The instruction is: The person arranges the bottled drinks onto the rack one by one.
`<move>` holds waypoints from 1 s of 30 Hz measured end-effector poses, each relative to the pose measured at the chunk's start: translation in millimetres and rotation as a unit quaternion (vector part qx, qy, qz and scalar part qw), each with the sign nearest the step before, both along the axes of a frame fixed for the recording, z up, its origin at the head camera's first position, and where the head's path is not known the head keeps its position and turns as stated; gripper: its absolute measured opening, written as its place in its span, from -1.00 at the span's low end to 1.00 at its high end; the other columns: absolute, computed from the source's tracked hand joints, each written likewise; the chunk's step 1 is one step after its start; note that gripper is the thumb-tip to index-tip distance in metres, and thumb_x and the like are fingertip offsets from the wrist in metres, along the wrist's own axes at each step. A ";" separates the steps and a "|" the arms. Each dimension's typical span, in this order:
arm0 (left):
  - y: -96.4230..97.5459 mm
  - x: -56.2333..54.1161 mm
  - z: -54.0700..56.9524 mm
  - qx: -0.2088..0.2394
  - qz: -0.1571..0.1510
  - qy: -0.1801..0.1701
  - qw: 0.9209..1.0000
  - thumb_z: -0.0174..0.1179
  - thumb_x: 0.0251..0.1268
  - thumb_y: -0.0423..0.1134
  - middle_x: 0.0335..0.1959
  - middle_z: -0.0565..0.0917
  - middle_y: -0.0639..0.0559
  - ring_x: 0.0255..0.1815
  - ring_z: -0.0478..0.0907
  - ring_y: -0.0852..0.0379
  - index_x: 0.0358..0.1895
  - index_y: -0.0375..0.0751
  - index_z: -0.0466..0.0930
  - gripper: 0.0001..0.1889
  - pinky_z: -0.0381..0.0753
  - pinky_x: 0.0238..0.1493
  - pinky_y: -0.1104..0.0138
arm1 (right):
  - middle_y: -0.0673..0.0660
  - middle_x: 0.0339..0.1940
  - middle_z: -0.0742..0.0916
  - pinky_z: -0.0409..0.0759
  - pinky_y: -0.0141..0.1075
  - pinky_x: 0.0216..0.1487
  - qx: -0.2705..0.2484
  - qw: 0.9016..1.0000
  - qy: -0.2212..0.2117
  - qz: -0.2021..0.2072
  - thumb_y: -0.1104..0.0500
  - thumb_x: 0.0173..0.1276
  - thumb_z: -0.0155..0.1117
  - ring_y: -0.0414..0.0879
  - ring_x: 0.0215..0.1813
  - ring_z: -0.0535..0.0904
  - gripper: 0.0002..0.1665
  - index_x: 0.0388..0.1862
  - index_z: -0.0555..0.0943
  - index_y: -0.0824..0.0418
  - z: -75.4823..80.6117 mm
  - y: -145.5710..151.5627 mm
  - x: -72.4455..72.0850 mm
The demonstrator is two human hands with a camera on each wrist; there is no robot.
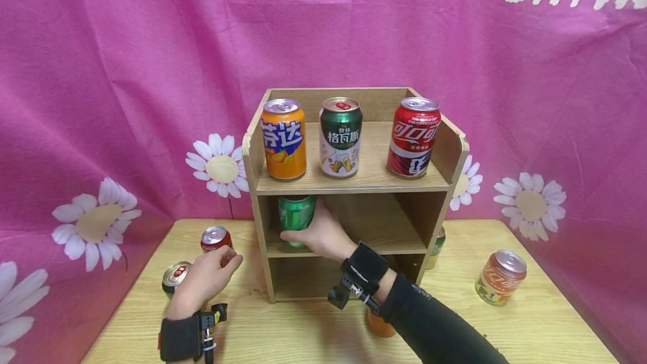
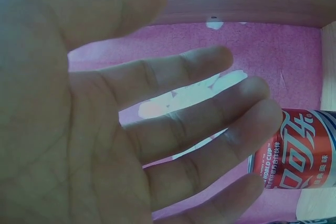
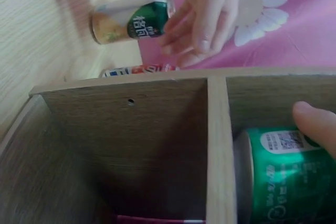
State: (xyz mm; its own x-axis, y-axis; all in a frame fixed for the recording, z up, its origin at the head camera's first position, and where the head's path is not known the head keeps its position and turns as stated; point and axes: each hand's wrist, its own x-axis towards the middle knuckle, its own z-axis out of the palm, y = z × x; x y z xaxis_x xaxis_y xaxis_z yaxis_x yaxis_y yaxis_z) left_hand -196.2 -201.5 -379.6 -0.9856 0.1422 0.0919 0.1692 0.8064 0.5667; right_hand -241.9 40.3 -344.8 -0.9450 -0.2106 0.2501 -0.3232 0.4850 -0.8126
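My right hand holds a green drink can inside the middle level of a small wooden shelf, at its left side. The right wrist view shows the thumb on this green can, beside the shelf board. Left of the shelf, my left hand hovers near a red can and a dark can with a gold top, partly covering both. Its fingers are spread and relaxed in the left wrist view, with nothing in the palm.
On the top level stand an orange can, a green-and-white can and a red cola can. Another cola can is at the table's right. A can shows behind the shelf's right side; an orange can is partly under my right arm.
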 end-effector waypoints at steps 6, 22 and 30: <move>0.0 -1.7 -0.8 0.000 0.001 0.008 1.000 0.08 0.34 -0.13 -0.39 0.58 0.05 -0.35 0.45 0.09 -0.20 -0.17 0.58 -0.81 0.42 -0.31 0.20 | 0.10 0.09 0.54 0.45 -0.19 0.11 0.007 0.999 -0.036 0.029 0.07 -0.02 0.55 -0.05 0.04 0.52 0.04 0.35 0.16 0.15 3.7 6.4 -5.0; 2.2 0.8 0.4 0.001 -0.003 0.017 1.000 0.10 0.35 -0.15 -0.43 0.56 0.06 -0.38 0.44 0.10 -0.25 -0.17 0.58 -0.83 0.41 -0.34 0.20 | 0.27 0.07 0.48 0.44 -0.11 0.15 -0.016 0.994 0.041 -0.095 0.02 -0.06 0.56 0.09 0.07 0.49 0.11 0.30 0.07 0.32 -5.5 -17.0 13.5; 0.7 0.7 -1.3 -0.003 -0.003 0.015 1.000 0.09 0.35 -0.11 -0.46 0.52 0.08 -0.40 0.42 0.11 -0.26 -0.16 0.57 -0.81 0.40 -0.36 0.21 | 0.23 0.11 0.50 0.43 -0.16 0.15 -0.034 0.999 0.012 -0.033 0.08 -0.03 0.55 0.03 0.06 0.51 0.13 0.36 0.03 0.27 -3.6 -8.3 10.1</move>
State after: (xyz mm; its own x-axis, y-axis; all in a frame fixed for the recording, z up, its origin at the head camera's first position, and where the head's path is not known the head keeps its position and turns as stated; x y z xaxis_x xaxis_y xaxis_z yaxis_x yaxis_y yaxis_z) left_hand -195.4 -200.8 -380.9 -0.9815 0.1481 0.1212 0.1908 0.8090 0.5560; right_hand -231.8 32.0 -348.4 -0.9499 -0.1303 0.2842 -0.3121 0.4491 -0.8372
